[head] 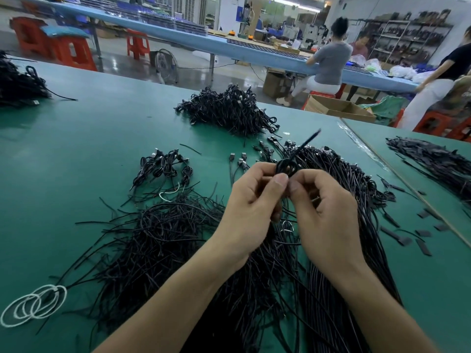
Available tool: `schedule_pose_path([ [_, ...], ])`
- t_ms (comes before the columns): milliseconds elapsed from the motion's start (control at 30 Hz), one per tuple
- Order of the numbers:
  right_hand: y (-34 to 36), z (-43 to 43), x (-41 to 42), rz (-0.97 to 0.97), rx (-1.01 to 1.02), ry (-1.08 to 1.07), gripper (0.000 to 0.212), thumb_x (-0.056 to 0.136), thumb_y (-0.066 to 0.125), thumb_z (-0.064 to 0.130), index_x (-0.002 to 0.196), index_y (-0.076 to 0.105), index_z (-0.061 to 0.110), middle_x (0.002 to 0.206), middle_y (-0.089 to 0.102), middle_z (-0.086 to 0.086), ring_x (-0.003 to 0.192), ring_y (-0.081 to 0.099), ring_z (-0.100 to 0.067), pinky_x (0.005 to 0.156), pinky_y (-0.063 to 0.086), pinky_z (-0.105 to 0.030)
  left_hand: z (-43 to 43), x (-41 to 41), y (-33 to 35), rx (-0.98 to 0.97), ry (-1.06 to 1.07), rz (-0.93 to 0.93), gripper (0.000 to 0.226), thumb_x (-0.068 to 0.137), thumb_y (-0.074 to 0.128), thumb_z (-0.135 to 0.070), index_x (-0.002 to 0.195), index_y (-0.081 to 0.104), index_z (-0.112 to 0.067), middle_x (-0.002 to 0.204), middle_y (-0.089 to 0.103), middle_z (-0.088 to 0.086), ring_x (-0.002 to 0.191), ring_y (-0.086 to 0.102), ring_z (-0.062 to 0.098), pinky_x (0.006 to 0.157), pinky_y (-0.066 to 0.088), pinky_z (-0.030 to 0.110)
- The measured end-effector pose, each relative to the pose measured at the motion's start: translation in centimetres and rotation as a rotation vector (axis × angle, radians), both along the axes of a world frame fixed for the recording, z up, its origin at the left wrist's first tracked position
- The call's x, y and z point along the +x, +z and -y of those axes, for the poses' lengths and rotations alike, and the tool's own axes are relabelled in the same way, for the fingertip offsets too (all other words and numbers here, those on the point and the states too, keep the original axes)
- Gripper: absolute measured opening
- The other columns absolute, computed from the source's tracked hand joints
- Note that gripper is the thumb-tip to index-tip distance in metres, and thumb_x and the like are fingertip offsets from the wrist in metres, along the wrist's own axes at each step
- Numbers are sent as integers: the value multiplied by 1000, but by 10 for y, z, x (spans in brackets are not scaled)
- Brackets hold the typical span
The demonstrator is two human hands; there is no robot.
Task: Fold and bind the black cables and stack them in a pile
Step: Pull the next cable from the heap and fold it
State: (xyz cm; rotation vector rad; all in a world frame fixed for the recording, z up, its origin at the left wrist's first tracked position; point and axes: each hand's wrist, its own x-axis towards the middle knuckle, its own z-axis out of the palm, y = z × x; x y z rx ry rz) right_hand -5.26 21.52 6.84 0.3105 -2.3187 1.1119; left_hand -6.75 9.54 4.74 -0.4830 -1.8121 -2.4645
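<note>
- Head view, far left edge of the worktop (102,123): a dark heap (17,85) of cables lies partly out of frame. Whether they are bound cannot be told.
- Near left corner: white loops (33,305) lie flat, beside a wide spread of loose black ties (158,240).
- Left of centre: a small group of bound cables (163,166) lies apart from the main stock.
- Toward the far edge, centre: a large pile (229,110) of bound cables represents the finished output.
- Centre: the left hand (252,200) and the right hand (323,207) both pinch one folded cable (285,168), held above the worktop. A thin black end (309,140) projects upward from it (blurred, probably the tie being twisted).
- Right of the hands: a long sheaf of unbound cables (344,200) runs from mid-table to the near edge.
- Progress, as a judgement: the task is partly done. Binding of the current cable is in hand, and a substantial sheaf is not yet processed.
- Adjoining table (418,276), right: flat dark strips (433,161) lie in a heap.
- Containers: an open cardboard box (339,108) stands on the floor beyond the far edge. Its contents cannot be made out.
</note>
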Motion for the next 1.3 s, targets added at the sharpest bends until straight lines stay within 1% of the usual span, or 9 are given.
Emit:
schedule_pose_path([
  [100, 0, 3, 1, 206, -377, 121, 21, 99, 57, 12, 82, 67, 19, 61, 60, 13, 54, 50, 2, 49, 41, -12, 1, -1, 0, -131, 79, -142, 15, 99, 55, -16, 110, 65, -19, 102, 68, -3, 92, 62, 6, 85, 53, 28],
  [200, 3, -3, 1, 373, -603, 234, 24, 93, 61, 20, 73, 72, 25, 62, 55, 11, 57, 43, -3, 48, 37, -15, 11, -5, 1, -318, 178, -302, 20, 92, 60, -24, 110, 67, -31, 121, 54, 0, 122, 49, 19, 106, 42, 40],
  [333, 5, -10, -3, 503, -737, 302, 14, 78, 63, 27, 74, 76, 25, 64, 55, 3, 57, 46, -5, 47, 37, -16, 19, -6, 5, -403, 161, -419, 36, 91, 61, -2, 109, 71, -31, 102, 49, 0, 92, 48, 5, 80, 43, 16],
  [500, 7, -14, -4, 377, -494, 247, 15, 90, 62, 19, 79, 72, 17, 61, 56, 12, 54, 45, 1, 49, 38, -11, 22, -5, 6, -249, 14, -284, 37, 96, 38, -25, 100, 75, -26, 102, 59, 7, 95, 56, 14, 77, 51, 26],
  [600, 8, -13, -3, 255, -319, 247, 13, 92, 64, 16, 80, 67, 12, 58, 54, 15, 51, 43, 2, 48, 36, -10, 20, -8, 4, -273, 37, -258, 5, 91, 69, -28, 88, 70, -32, 103, 57, 6, 89, 53, 9, 68, 46, 16],
  [733, 9, -17, -3, 188, -265, 203, 17, 95, 62, 11, 79, 66, 17, 60, 57, 16, 53, 46, 0, 51, 38, -11, 20, -12, -4, -269, 99, -258, 35, 81, 81, -19, 99, 55, -34, 88, 50, -8, 70, 45, 5, 58, 42, 16],
  [867, 11, -14, 2, 164, -171, 268, 15, 95, 64, 19, 80, 66, 23, 67, 63, 13, 54, 48, -27, 48, 39, -36, 19, -16, -8, -324, 140, -229, 34, 85, 78, -13, 99, 49, -20, 70, 56, -7, 49, 46, 3, 47, 40, 16],
  [1100, 8, -7, 7, 100, 121, 238, 14, 92, 68, 13, 82, 65, 24, 77, 62, 13, 70, 57, -5, 62, 38, -9, 24, -20, -8, -111, 80, 12, 23, 89, 66, 3, 87, 59, -19, 70, 65, 4, 45, 60, 17, 40, 49, 25],
  [1300, -1, -10, 5, 39, 285, 135, 8, 92, 65, 22, 84, 65, 25, 84, 60, 14, 80, 56, -7, 69, 47, -26, 24, -15, -3, 80, -99, 168, 14, 101, 52, -22, 97, 62, -12, 82, 72, 2, 70, 66, 17, 67, 57, 33],
])
